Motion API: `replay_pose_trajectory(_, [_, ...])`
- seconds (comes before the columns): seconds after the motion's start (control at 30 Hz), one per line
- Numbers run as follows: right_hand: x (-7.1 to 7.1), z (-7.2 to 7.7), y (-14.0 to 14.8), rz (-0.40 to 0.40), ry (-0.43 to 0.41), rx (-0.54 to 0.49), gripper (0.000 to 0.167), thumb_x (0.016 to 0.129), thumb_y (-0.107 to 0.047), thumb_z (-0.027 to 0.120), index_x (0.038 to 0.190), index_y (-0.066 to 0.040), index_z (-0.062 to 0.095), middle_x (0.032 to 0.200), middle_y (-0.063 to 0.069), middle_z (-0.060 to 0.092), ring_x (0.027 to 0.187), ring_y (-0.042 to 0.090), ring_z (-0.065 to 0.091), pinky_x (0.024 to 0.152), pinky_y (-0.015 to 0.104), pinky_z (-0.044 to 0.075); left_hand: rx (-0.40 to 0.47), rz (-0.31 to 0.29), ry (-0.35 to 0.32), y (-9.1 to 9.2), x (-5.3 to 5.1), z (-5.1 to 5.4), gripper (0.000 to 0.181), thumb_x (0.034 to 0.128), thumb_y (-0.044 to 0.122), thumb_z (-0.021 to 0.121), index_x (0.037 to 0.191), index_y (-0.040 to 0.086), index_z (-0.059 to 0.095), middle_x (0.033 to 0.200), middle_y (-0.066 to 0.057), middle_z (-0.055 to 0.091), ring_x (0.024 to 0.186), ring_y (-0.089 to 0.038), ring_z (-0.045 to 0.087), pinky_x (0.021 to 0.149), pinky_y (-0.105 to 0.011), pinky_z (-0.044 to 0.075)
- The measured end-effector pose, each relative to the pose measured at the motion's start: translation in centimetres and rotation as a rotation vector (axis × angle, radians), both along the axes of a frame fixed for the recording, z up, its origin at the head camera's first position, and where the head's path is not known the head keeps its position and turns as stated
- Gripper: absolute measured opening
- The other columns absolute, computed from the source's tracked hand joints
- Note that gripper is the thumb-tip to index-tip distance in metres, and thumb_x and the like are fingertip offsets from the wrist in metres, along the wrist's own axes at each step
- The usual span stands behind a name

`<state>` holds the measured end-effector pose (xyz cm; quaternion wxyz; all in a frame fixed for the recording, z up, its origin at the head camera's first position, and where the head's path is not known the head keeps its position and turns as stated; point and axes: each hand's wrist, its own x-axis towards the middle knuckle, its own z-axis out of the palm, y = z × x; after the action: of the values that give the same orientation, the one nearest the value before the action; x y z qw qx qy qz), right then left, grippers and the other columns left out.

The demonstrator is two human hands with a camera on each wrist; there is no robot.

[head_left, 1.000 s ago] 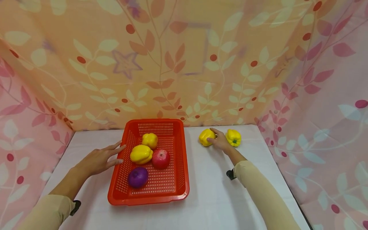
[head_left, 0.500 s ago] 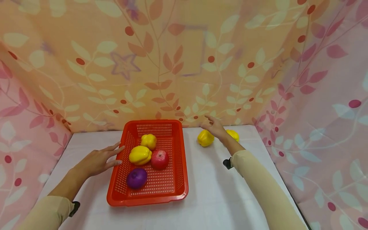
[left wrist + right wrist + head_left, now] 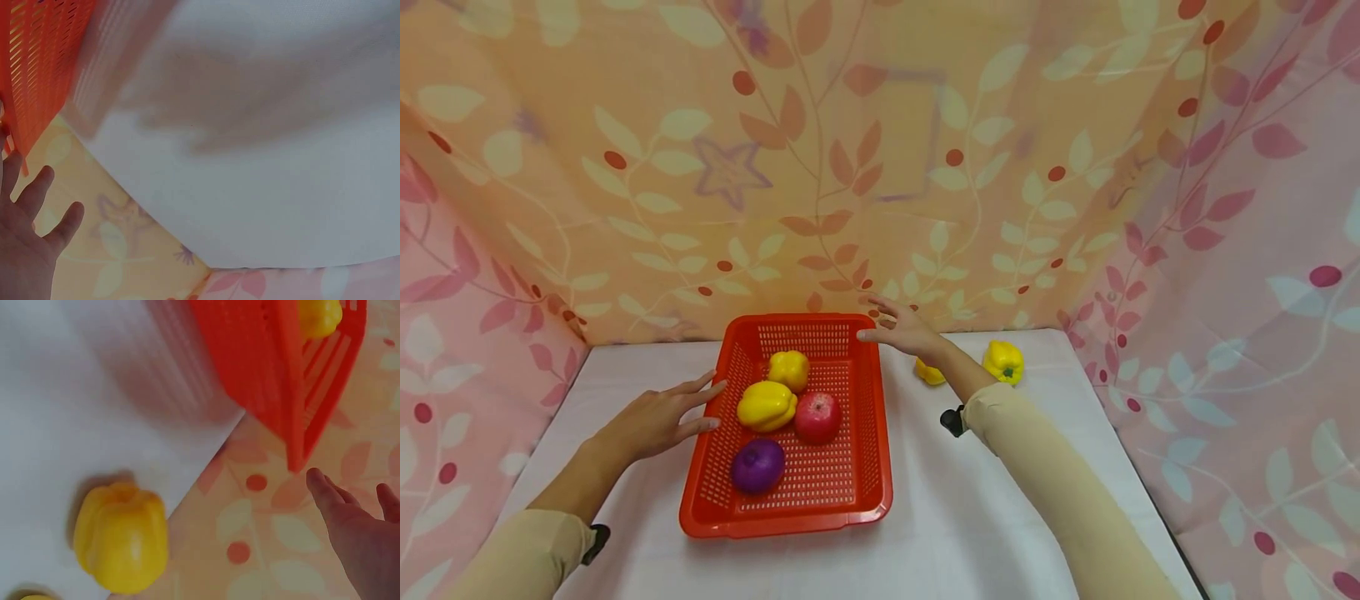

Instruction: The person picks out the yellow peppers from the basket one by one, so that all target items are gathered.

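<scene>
My left hand (image 3: 651,421) rests its straight fingers at the left rim of a red plastic basket (image 3: 790,527). Inside the basket lie two yellow bell peppers (image 3: 767,406), a red pomegranate-like fruit (image 3: 817,417) and a round purple vegetable (image 3: 757,465), whose exact kind I cannot tell. At the basket's far right corner hovers my right hand (image 3: 908,332), fingers spread, holding nothing. Behind the right wrist, one loose yellow bell pepper (image 3: 122,537) shows plainly in the right wrist view and is mostly hidden in the head view. Another yellow bell pepper (image 3: 1003,362) lies farther right.
A white cloth (image 3: 955,517) covers the table under everything. Patterned curtains (image 3: 880,167) hang close behind the table's back edge and along both sides.
My right hand has let go of the nearer loose bell pepper, lifted, and moved left to the basket's corner. That pepper stays on the table. The left hand has not moved.
</scene>
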<state>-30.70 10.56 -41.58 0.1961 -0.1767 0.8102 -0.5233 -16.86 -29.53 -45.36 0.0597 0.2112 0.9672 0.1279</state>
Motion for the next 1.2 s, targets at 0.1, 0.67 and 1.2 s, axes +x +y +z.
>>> replay_pose_trajectory(0.1, [0.7,0.1,-1.7,0.051,-0.014,0.030,0.078,0.089,-0.033,0.075,0.155,-0.024,0.034,0.161,0.010,0.028,0.146,0.041,0.029,0.112,0.054,0.036,0.003,0.000,-0.001,0.1,0.0,0.1,0.069,0.0932,0.048,0.065,0.149,0.011,0.047,0.155,-0.021,0.038,0.126,-0.049,0.052,0.095,-0.070,0.041])
replay_pose_trajectory(0.67, [3.9,-1.7,-9.4,0.263,-0.129,0.002,0.073,0.092,-0.021,0.072,0.155,-0.011,0.035,0.158,0.011,0.036,0.141,0.035,0.041,0.109,0.036,0.042,0.018,-0.005,0.010,0.0,0.0,-0.1,0.070,0.0933,0.050,0.064,0.148,0.010,0.048,0.155,-0.021,0.038,0.122,-0.050,0.054,0.093,-0.069,0.044])
replay_pose_trajectory(1.2, [5.1,-3.1,-12.4,0.329,-0.143,0.038,0.071,0.091,-0.018,0.073,0.152,-0.011,0.039,0.156,0.011,0.040,0.143,0.028,0.038,0.107,0.028,0.042,0.024,0.002,-0.007,-0.1,0.0,-0.1,0.070,0.0934,0.051,0.063,0.149,0.012,0.047,0.156,-0.021,0.037,0.123,-0.050,0.054,0.093,-0.069,0.043])
